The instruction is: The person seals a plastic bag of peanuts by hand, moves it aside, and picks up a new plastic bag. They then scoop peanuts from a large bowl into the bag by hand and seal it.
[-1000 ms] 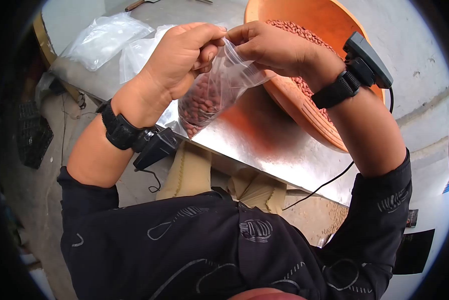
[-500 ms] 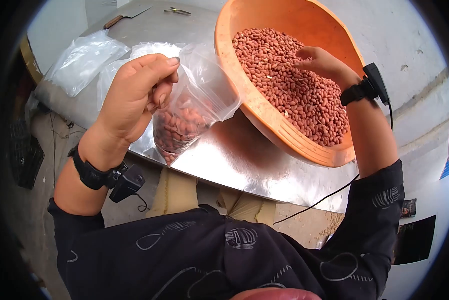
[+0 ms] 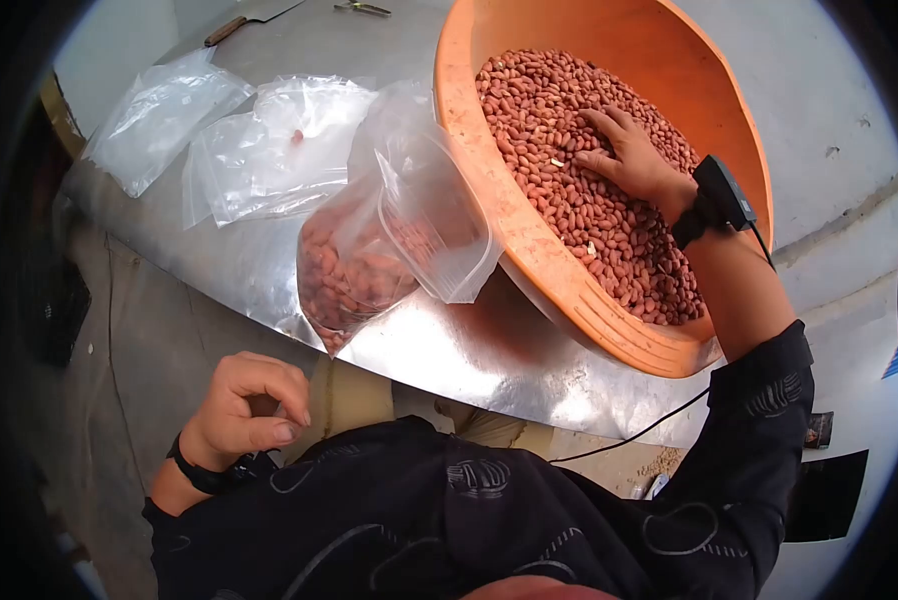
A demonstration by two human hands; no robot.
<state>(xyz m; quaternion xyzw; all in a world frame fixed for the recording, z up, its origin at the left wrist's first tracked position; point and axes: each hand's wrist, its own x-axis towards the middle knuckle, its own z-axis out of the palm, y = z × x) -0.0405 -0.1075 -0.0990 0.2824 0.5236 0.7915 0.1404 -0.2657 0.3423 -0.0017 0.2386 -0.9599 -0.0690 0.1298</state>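
An orange tub [image 3: 469, 150] leans at the right of the metal table, holding a heap of reddish peanuts [image 3: 529, 110]. My right hand [image 3: 629, 160] rests on the peanuts with its fingers apart and nothing gripped. Beside the tub's left side, a clear plastic bag [image 3: 354, 270] partly filled with peanuts stands on the table, its mouth loose and folded toward the tub. My left hand [image 3: 254, 405] hangs in front of the table edge, below the bag and not touching it. Its fingers are curled but apart from the thumb, with nothing between them.
Flat clear bags [image 3: 279, 145] lie on the metal table [image 3: 239, 270] left of the filled bag, with another pile [image 3: 159, 120] farther left. A wooden-handled blade [image 3: 229, 30] and a small metal tool [image 3: 362, 9] lie at the back. A black cable [image 3: 634, 437] runs beneath my right arm.
My left hand has moved from beside the filled bag down toward my body. My right hand has shifted slightly down onto the peanuts. The bag's mouth has sagged.
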